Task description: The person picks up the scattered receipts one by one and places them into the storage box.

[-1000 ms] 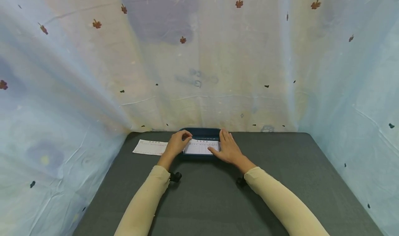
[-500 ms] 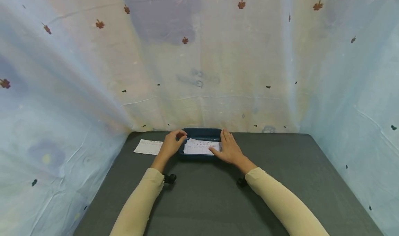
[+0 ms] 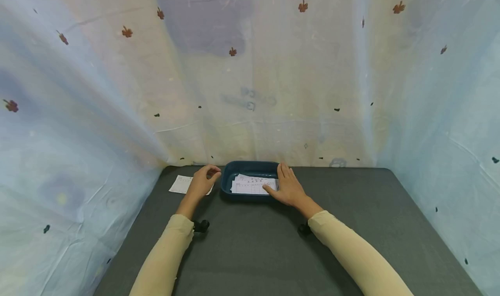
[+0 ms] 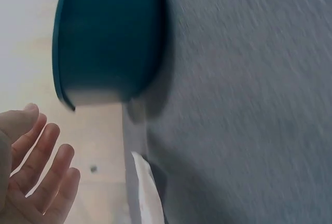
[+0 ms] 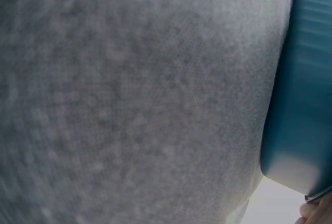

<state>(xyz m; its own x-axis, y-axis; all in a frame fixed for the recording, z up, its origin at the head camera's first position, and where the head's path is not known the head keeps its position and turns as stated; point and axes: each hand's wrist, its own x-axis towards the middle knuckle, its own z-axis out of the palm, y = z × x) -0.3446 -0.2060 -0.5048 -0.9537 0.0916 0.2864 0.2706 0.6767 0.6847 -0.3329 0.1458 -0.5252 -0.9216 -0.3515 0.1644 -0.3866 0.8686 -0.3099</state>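
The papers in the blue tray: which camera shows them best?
The head view: the papers lie printed side up inside the tray, with the right hand resting on them. The left wrist view shows only the tray's outer wall, as does the right wrist view; neither shows those papers.

I see a dark teal tray [image 3: 228, 179] at the table's far edge, upright, with printed white slips [image 3: 254, 185] lying flat and slightly fanned inside. One more white slip [image 3: 180, 184] lies flat left of it, apart.
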